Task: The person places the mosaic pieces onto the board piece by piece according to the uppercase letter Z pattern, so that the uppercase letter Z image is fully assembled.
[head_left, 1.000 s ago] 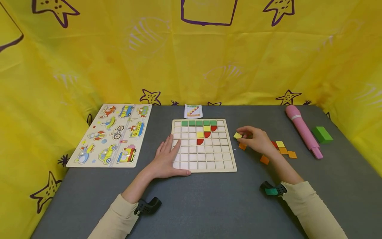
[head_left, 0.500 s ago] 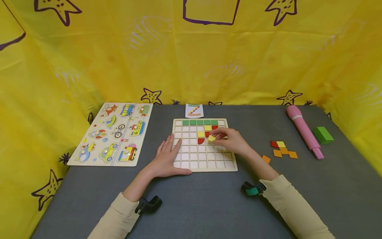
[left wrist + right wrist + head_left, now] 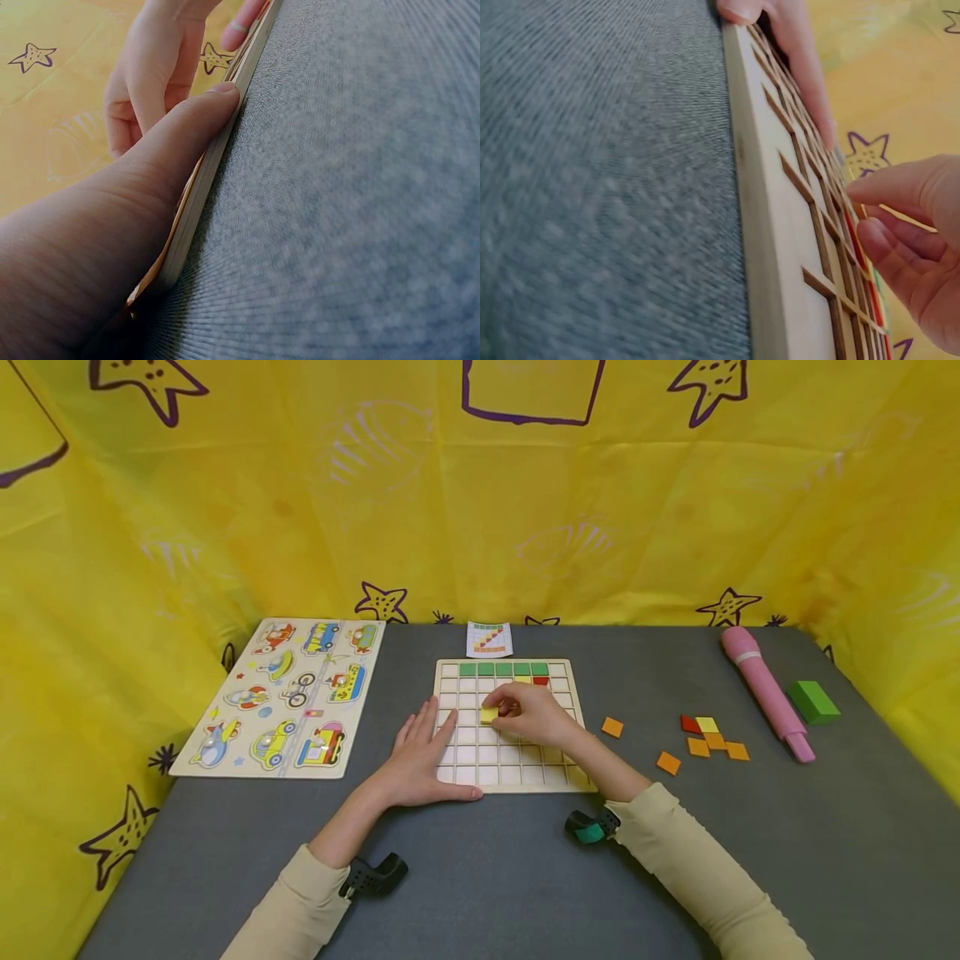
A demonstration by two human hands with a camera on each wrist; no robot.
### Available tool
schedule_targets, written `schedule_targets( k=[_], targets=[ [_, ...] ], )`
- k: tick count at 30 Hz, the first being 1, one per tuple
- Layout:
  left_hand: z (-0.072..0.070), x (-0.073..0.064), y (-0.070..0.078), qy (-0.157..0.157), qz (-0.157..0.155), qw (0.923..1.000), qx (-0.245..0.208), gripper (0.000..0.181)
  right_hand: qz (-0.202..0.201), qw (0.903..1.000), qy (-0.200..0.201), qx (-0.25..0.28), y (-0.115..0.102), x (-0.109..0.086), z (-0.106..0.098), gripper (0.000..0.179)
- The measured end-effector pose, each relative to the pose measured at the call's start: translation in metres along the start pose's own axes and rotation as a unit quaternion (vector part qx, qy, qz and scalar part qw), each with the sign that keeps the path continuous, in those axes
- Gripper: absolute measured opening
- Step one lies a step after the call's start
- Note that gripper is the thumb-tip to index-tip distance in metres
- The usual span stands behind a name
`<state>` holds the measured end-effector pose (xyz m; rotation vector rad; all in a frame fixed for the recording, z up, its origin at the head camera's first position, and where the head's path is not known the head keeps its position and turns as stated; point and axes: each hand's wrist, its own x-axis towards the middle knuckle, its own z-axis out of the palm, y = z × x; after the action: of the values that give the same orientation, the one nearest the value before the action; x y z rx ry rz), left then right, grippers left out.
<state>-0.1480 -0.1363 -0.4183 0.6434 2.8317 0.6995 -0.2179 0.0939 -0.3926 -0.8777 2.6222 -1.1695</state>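
My right hand [image 3: 528, 714] pinches a yellow square tile [image 3: 488, 716] between thumb and fingertips, at a cell left of the middle of the wooden grid board [image 3: 536, 774]. My left hand [image 3: 415, 768] rests with straight, spread fingers on the board's left side. Its thumb [image 3: 187, 124] lies along the near edge in the left wrist view. Green tiles [image 3: 504, 669] fill much of the top row. Below them show a red piece [image 3: 540, 681] and part of a yellow tile; my right hand hides other pieces. In the right wrist view its fingertips [image 3: 877, 236] are close over the grid.
Loose orange [image 3: 612, 727], red [image 3: 690, 723] and yellow [image 3: 707, 724] tiles lie right of the board. A pattern card [image 3: 489, 640] sits behind it. A vehicle puzzle board [image 3: 288, 693] is at left; a pink microphone-shaped object [image 3: 761, 689] and green block [image 3: 813, 702] at right.
My right hand has carried the yellow tile leftward from beside the loose tiles, over the board, to a cell left of its middle. My left hand stays on the board.
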Motion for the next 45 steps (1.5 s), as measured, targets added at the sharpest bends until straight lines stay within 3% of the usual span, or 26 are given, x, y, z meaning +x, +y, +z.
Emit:
schedule_targets(
  k=[8,14,25,37,45],
  targets=[
    [0.0,0.001,0.002,-0.002,-0.001,1.0,-0.006,0.12,0.008,0.9999,0.007,-0.009,-0.001,-0.003,0.003,0.021],
    [0.001,0.001,0.003,-0.005,0.0,1.0,-0.006,0.12,0.03,0.9992,0.022,0.013,0.001,-0.01,0.0,0.017],
    [0.002,0.002,0.001,-0.003,0.003,1.0,-0.004,0.121,0.066,0.9943,0.064,0.053,0.022,-0.048,-0.037,0.018],
    [0.001,0.0,0.0,-0.003,-0.003,1.0,-0.006,0.121,0.09,0.9916,0.083,-0.04,0.055,-0.11,-0.09,0.022],
    [0.0,0.001,-0.001,-0.01,-0.009,0.9999,-0.007,0.122,0.098,0.9769,0.122,-0.145,0.074,-0.149,-0.123,0.02]
  ],
)
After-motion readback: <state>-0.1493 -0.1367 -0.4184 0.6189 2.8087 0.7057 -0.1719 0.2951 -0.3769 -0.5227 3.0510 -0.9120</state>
